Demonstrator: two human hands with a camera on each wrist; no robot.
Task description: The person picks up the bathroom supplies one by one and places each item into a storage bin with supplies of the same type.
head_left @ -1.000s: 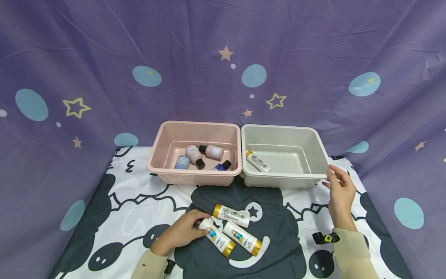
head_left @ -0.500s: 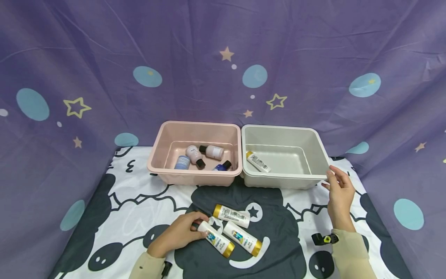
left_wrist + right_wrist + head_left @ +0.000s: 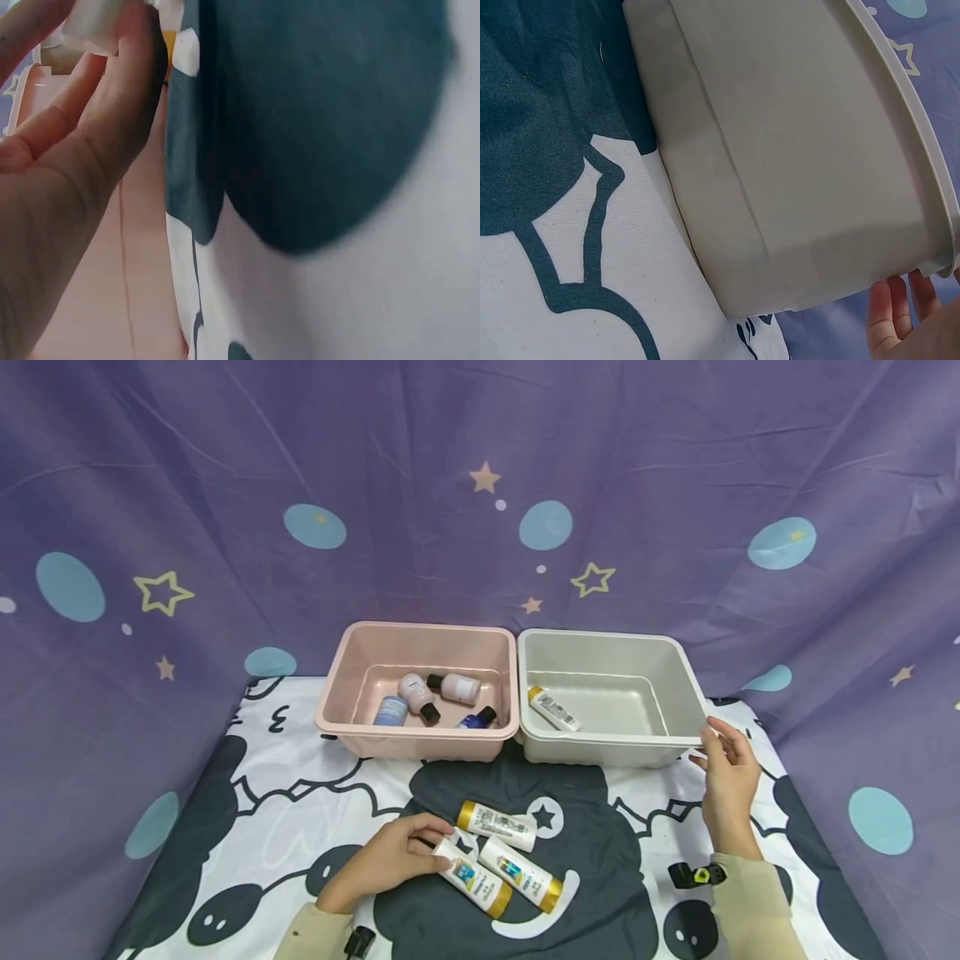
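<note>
My left hand (image 3: 393, 862) pinches the flat end of a white squeeze tube (image 3: 472, 881) with a gold cap, thumb on the near side. In the left wrist view, the tube's white end (image 3: 90, 30) shows between thumb and fingers. Close beside it on the cloth lie a second white tube (image 3: 521, 873) and a third tube (image 3: 498, 827), turned barcode side up. My right hand (image 3: 731, 785) holds the front right corner of the off-white bin (image 3: 611, 752), thumb at the rim and fingertips (image 3: 881, 304) under it. Inside that bin lies another gold-capped tube (image 3: 553, 710).
Left of the off-white bin, rims meeting, stands a pink bin (image 3: 420, 745) with several small bottles, among them a pink bottle (image 3: 459, 688) with a black cap. Behind both hangs a purple curtain (image 3: 420, 560). A sheep-print cloth (image 3: 285, 818) covers the table.
The tube in my left hand has tilted a little, its capped end shifting slightly right and toward me. My right hand stays at the bin's corner.
</note>
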